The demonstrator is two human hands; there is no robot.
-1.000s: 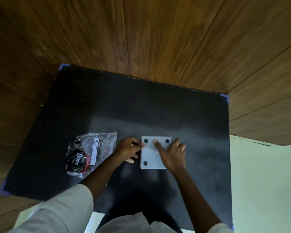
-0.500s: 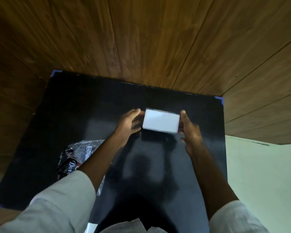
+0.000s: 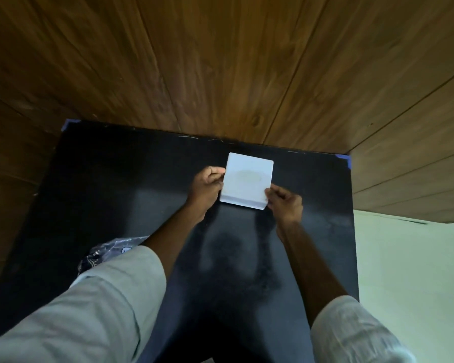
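Observation:
A flat white square box [image 3: 247, 180] with a faint oval mark on its face is held above the black mat [image 3: 110, 184], toward the mat's far edge. My left hand [image 3: 207, 187] grips its left edge with curled fingers. My right hand [image 3: 283, 205] pinches its near right corner. The box's plain face is turned up toward me and its thin near edge shows.
A crinkled clear plastic packet [image 3: 108, 250] lies on the mat at the near left, mostly hidden by my left sleeve. Brown wooden panelling [image 3: 220, 69] surrounds the mat. A pale green surface [image 3: 409, 271] borders the mat on the right.
The white box was lying on the mat showing its black dots; both hands lifted it, carried it farther away and turned it over so a plain face shows.

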